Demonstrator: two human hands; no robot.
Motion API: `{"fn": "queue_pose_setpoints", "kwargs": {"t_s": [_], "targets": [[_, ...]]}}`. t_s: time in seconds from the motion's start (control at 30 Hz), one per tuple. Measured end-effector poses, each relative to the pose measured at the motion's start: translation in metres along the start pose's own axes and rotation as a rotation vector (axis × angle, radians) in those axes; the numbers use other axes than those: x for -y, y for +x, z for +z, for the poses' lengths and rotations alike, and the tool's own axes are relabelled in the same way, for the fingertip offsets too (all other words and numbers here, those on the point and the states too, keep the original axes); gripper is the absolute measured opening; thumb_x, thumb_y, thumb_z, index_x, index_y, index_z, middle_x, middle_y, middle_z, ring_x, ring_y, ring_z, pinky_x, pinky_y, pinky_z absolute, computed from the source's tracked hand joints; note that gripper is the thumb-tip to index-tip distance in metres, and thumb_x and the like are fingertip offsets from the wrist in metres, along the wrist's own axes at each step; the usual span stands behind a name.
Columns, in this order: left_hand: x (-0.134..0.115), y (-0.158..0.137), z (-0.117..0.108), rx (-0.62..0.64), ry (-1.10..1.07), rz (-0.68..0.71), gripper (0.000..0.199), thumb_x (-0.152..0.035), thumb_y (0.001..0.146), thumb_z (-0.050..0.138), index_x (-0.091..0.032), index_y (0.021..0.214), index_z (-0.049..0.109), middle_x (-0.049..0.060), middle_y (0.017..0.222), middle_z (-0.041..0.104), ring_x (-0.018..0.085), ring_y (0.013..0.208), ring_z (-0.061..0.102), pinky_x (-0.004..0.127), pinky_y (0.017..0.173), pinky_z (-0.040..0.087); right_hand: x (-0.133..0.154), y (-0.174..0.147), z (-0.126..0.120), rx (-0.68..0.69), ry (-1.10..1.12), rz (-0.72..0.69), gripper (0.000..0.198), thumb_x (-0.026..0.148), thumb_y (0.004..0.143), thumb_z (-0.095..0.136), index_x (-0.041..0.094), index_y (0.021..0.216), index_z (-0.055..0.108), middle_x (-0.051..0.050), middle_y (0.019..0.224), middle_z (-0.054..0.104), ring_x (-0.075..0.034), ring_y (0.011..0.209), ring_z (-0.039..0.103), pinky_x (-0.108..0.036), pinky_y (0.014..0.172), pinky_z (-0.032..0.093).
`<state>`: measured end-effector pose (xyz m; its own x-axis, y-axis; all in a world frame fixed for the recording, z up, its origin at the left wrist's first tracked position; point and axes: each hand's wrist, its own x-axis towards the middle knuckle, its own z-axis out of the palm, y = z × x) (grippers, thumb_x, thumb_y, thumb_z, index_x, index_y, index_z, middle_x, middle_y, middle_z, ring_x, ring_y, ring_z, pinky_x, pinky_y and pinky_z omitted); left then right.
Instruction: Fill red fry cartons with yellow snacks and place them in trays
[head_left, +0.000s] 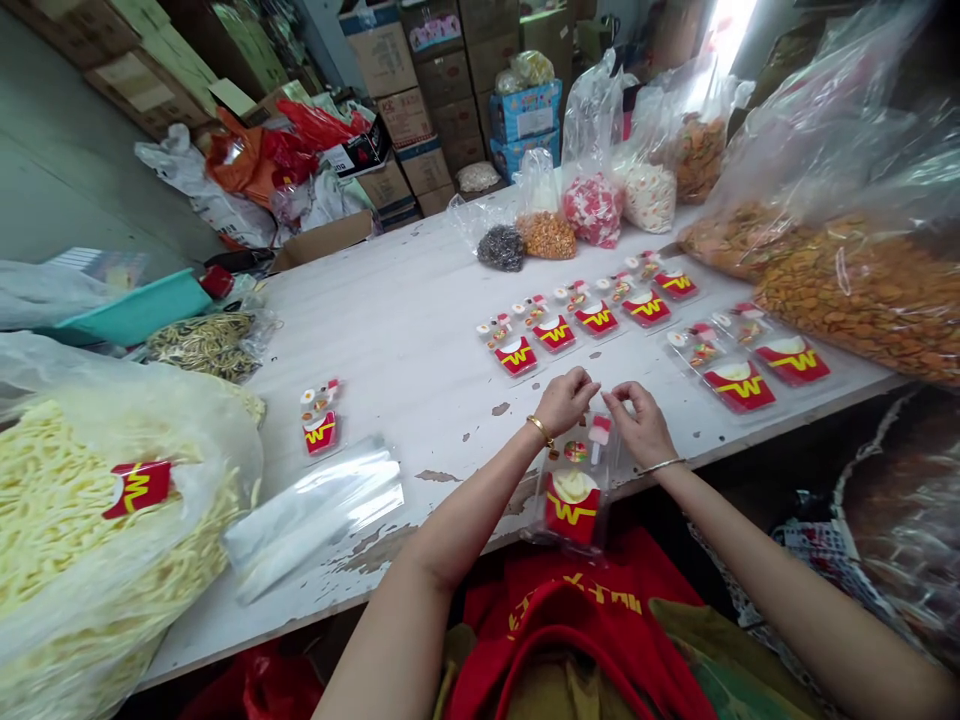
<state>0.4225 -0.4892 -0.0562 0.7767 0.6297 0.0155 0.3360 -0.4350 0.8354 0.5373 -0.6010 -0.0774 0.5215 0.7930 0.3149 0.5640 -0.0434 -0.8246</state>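
At the table's near edge lies a clear plastic bag with a toy red fries box bearing a yellow mark, a round multicoloured piece and a pink-and-white popsicle-shaped piece inside. My left hand, with a gold bracelet at the wrist, pinches the bag's top edge. Close beside it, my right hand is closed in a pinch at the same edge, thumb and forefinger together. The fingertips of both hands nearly meet. The thin film between them is hard to make out.
Filled small packets lie in a row beyond my hands, more at right. One packet and flat clear bags lie left. Large sacks of yellow pieces and orange pieces flank the table; smaller bags stand behind.
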Motion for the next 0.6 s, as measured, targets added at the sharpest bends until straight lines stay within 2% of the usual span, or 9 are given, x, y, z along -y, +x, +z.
{"fn": "queue_pose_setpoints", "kwargs": {"t_s": [0.07,0.13,0.2,0.27,0.33,0.4,0.5,0.6], "targets": [[0.003,0.012,0.002,-0.112,0.034,0.001,0.021,-0.037,0.09,0.045,-0.019,0.082,0.051,-0.002,0.069,0.06,0.013,0.066,0.059,0.026,0.067,0.043,0.003,0.008,-0.004,-0.054,-0.07,-0.055,0.037,0.047,0.088,0.047,0.019,0.112,0.052,-0.011,0.103,0.06,-0.026,0.099,0.055,-0.044,0.089,0.043],[0.009,0.023,-0.004,-0.22,0.156,0.053,0.021,-0.038,0.09,0.047,-0.019,0.091,0.055,0.004,0.088,0.065,0.017,0.085,0.06,0.031,0.079,0.043,0.01,0.003,-0.007,-0.017,-0.192,-0.155,0.055,0.049,0.088,0.048,0.017,0.132,0.04,-0.017,0.126,0.051,-0.03,0.12,0.045,-0.049,0.1,0.036],[0.019,0.029,-0.017,-0.314,0.353,0.061,0.029,-0.041,0.087,0.051,-0.019,0.106,0.055,0.01,0.11,0.061,0.024,0.102,0.055,0.038,0.089,0.039,0.018,-0.016,-0.007,0.154,-0.336,-0.284,0.065,0.052,0.087,0.048,0.02,0.141,0.032,-0.016,0.141,0.041,-0.034,0.135,0.029,-0.055,0.107,0.027],[0.031,0.029,-0.034,-0.347,0.555,-0.035,0.038,-0.042,0.084,0.056,-0.018,0.112,0.053,0.014,0.117,0.056,0.029,0.108,0.05,0.044,0.093,0.035,0.024,-0.041,-0.004,0.373,-0.45,-0.414,0.071,0.058,0.084,0.049,0.024,0.143,0.031,-0.013,0.148,0.033,-0.036,0.14,0.017,-0.059,0.109,0.02],[0.043,0.023,-0.049,-0.308,0.692,-0.152,0.034,-0.04,0.083,0.058,-0.016,0.107,0.055,0.015,0.113,0.056,0.031,0.107,0.049,0.047,0.093,0.033,0.023,-0.061,-0.002,0.531,-0.522,-0.514,0.077,0.063,0.08,0.051,0.026,0.145,0.03,-0.011,0.152,0.027,-0.037,0.141,0.013,-0.06,0.11,0.016],[0.052,0.008,-0.06,-0.232,0.759,-0.175,0.024,-0.036,0.084,0.056,-0.017,0.099,0.057,0.014,0.107,0.058,0.029,0.104,0.049,0.049,0.095,0.03,0.013,-0.068,-0.005,0.591,-0.572,-0.557,0.08,0.064,0.08,0.052,0.027,0.146,0.027,-0.01,0.154,0.024,-0.036,0.141,0.015,-0.06,0.111,0.014],[0.057,-0.03,-0.068,-0.146,0.787,-0.085,0.017,-0.033,0.088,0.05,-0.019,0.09,0.057,0.009,0.1,0.059,0.025,0.1,0.05,0.048,0.097,0.027,-0.015,-0.056,-0.024,0.566,-0.645,-0.531,0.08,0.064,0.08,0.051,0.026,0.146,0.026,-0.012,0.154,0.023,-0.035,0.141,0.017,-0.061,0.11,0.014],[0.054,-0.085,-0.069,-0.06,0.766,0.005,0.018,-0.035,0.088,0.048,-0.02,0.088,0.059,0.007,0.097,0.059,0.022,0.097,0.051,0.044,0.096,0.029,-0.039,-0.035,-0.042,0.468,-0.664,-0.481,0.087,0.069,0.078,0.049,0.023,0.147,0.024,-0.014,0.154,0.02,-0.039,0.141,0.014,-0.066,0.107,0.014]]}}
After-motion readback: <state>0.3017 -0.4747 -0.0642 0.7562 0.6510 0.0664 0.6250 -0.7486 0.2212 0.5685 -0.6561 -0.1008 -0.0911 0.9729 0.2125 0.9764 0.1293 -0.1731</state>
